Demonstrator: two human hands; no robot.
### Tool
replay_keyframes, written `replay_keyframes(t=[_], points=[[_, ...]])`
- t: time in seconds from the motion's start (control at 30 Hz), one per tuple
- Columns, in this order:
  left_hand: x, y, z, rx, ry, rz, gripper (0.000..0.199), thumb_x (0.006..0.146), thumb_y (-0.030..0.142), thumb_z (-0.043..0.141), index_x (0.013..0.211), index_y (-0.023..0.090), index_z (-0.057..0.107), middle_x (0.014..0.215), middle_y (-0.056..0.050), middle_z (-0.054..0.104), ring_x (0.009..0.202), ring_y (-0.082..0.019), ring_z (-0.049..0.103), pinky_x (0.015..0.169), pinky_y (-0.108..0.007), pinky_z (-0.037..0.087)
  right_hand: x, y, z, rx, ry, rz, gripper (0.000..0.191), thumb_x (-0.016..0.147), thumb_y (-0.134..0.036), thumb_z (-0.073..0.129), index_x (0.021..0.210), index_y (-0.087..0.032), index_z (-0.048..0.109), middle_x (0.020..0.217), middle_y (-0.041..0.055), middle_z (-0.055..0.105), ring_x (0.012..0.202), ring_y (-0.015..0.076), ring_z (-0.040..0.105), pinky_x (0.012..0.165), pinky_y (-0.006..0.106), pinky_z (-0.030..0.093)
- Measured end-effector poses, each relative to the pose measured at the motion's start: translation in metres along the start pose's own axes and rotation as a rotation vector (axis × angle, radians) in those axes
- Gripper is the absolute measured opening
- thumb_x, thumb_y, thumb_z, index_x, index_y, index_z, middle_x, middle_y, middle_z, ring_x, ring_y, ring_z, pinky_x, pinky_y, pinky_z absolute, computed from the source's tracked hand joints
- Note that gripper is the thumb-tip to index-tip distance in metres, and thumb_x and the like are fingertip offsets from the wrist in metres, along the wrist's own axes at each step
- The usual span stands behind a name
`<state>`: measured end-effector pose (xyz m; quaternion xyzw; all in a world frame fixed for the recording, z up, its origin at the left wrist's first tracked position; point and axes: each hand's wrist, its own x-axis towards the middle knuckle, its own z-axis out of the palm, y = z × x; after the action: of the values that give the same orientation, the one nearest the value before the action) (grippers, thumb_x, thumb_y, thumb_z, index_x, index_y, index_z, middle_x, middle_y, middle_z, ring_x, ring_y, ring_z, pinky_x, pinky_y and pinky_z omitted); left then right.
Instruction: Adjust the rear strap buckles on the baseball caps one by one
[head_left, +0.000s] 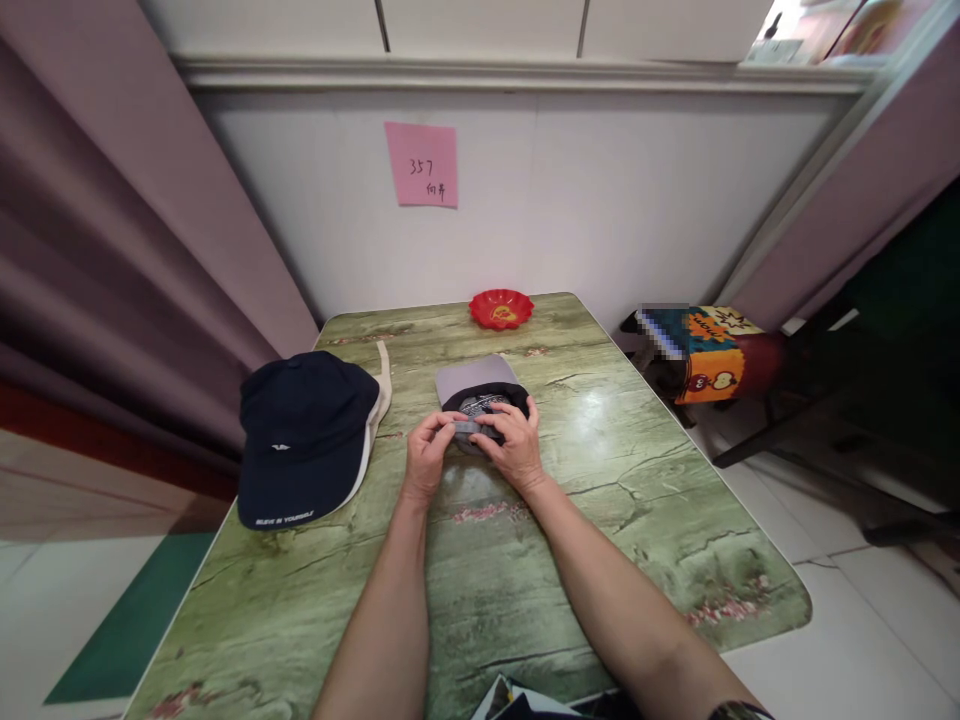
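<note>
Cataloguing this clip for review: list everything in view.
Wood-patterned table: one, green, centre
Panelled wall: one, white, behind table
Paper note: one, pink, wall
Scalloped dish: one, red, table's far edge
Lettered fabric cap: one, navy, table left
Second fabric cap: one, cream, mostly hidden beneath
Strapped fabric cap: one, grey, mid-table
Curtains: two, purple, either side
Patterned boxlike object: one, multicoloured, right
Floor patch: one, green, left
Tiled floor: one, pale, below
Left hand, right hand: bare, at grey cap

Indoor light, moderately bright. White glare patch on the green wood-patterned tabletop [480, 600], right of centre; source out of frame. Pleated mauve curtain [112, 250] at left edge shaded, stretched by wide-angle distortion. Pixelated block at right. Slight softness overall.
</note>
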<state>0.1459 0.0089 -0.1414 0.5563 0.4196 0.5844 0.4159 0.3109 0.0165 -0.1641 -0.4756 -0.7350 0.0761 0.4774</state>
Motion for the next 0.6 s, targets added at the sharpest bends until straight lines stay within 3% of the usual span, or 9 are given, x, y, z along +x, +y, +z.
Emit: replay_keyframes(t=[0.3,0.5,0.6], points=[[0.0,0.0,-0.001,-0.022,0.025,-0.035,0.018,0.086,0.034,0.058,0.08,0.018,0.064,0.092,-0.006,0.074,0.087,-0.02,0.065,0.086,-0.033,0.047,0.001,0.003,-0.011,-0.076,-0.036,0.021,0.042,0.081,-0.045,0.073,0.117,-0.025,0.066,0.099,0.0055,0.076,0.118,0.0286,0.059,0.116,0.063,0.0],[0.001,-0.001,-0.001,0.004,0.023,-0.05,0.02,0.088,0.039,0.055,0.086,0.019,0.058,0.093,-0.007,0.073,0.084,-0.02,0.066,0.082,-0.034,0.05,0.003,0.007,-0.014,-0.065,-0.019,0.055,0.023,0.079,-0.044,0.074,0.09,-0.025,0.07,0.094,0.0035,0.076,0.106,0.0268,0.063,0.115,0.063,0.005],[0.001,0.0,-0.001,0.164,-0.043,-0.022,0.023,0.088,0.04,0.057,0.097,0.02,0.058,0.098,-0.006,0.071,0.087,-0.019,0.065,0.083,-0.033,0.049,0.003,0.007,-0.014,-0.054,-0.021,0.056,0.019,0.081,-0.043,0.072,0.083,-0.025,0.069,0.089,0.0026,0.075,0.098,0.0246,0.064,0.116,0.061,0.007]])
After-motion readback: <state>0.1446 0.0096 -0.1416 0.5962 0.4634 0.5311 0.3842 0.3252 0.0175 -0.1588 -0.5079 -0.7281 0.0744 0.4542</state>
